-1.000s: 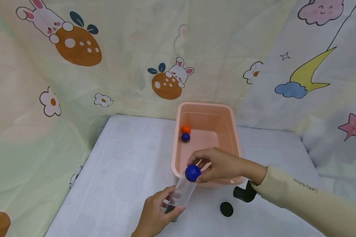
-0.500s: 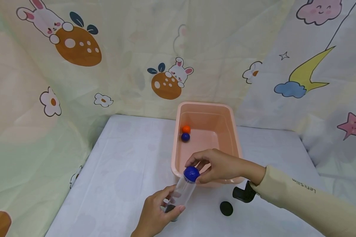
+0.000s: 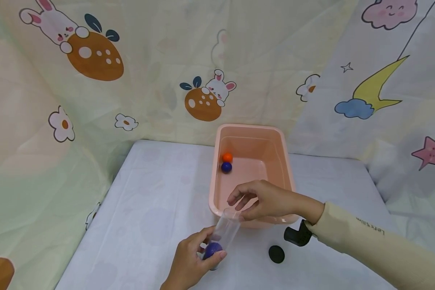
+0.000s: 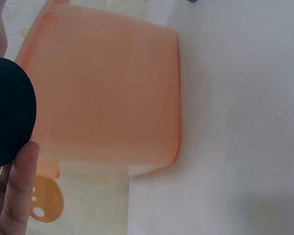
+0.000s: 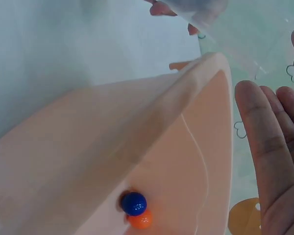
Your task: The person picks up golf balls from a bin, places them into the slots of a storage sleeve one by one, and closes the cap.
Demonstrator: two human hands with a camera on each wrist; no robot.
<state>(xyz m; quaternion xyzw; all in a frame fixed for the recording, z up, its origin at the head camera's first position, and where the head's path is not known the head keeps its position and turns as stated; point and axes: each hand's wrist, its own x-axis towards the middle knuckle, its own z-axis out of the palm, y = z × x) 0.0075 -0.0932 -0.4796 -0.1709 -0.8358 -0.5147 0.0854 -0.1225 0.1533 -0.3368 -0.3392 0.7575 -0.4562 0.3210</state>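
Observation:
A clear tube (image 3: 229, 228) leans in my left hand (image 3: 188, 257), gripped near its lower end between thumb and fingers. Inside, at the bottom, lies a blue ball (image 3: 213, 249). The left wrist view shows the tube's dark round end (image 4: 11, 112) close up. My right hand (image 3: 264, 200) hovers at the tube's upper mouth, holding nothing. Its fingers (image 5: 264, 132) are extended and spread from the thumb in the right wrist view. Whether the right thumb touches the rim, I cannot tell.
Just beyond the hands stands a pink plastic basin (image 3: 213, 185). In it an orange ball (image 3: 227, 157) and another blue ball (image 3: 226, 167) lie side by side. A black disc (image 3: 276, 254) rests on the white tabletop (image 3: 159, 193), right of the tube.
The blue ball, pinched by my right hand at the tube's mouth earlier, has dropped to the bottom of the tube. The right fingers let it go; the left hand stays put.

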